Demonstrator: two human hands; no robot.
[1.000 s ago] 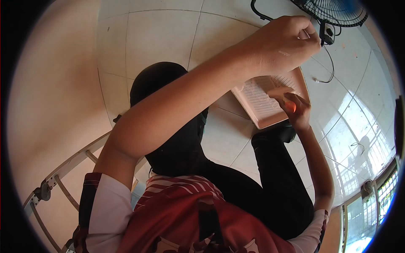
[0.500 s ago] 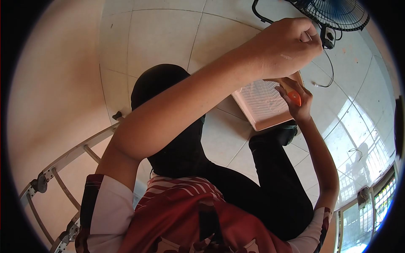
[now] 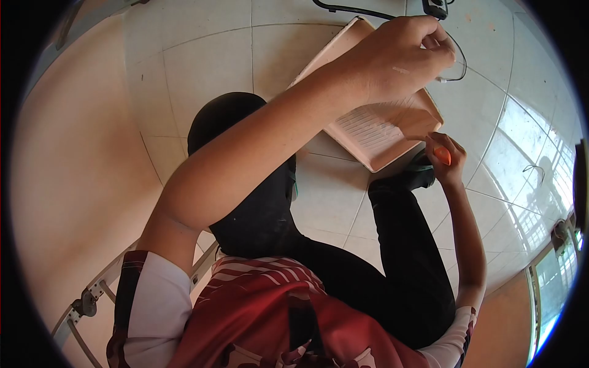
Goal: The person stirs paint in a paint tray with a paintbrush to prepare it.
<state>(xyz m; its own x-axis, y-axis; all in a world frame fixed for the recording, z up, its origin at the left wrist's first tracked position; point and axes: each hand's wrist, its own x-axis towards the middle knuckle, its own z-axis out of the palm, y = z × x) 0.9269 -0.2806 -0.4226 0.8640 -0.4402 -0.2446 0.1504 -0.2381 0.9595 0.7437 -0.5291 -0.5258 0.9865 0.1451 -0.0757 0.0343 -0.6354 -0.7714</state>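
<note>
Low on the floor, which is laid with pale, glossy square tiles and thin dark joints, lies a shallow rectangular tray. Its colour is a soft peach, its rim is raised, and its sloping bed is pressed into close parallel ribs, with pale smears across some of them; towards its right corner the surface turns smooth and browner.

At that corner the right hand has its grip closed around a tool with a smooth, rounded orange handle. A thin tan part runs from it over the tray's edge, though its outline blends into the tray behind, so I cannot tell its exact shape.

Above the tray, the left hand is raised across the view, its forearm hiding part of the tray. Its fingers curl in towards the thumb; whether that grip pinches anything, I cannot tell. A whitish, dry-looking streak marks the back of it near the wrist.

Just beyond, a slim cable bends in a loose curve on the tiles, and a bent black tube crosses near the tray's far end. Matte black trousers cover the folded legs, below which a shirt shows red cloth with white stripes. To the left stands a metal ladder with rounded rungs and a bulky hinge.
</note>
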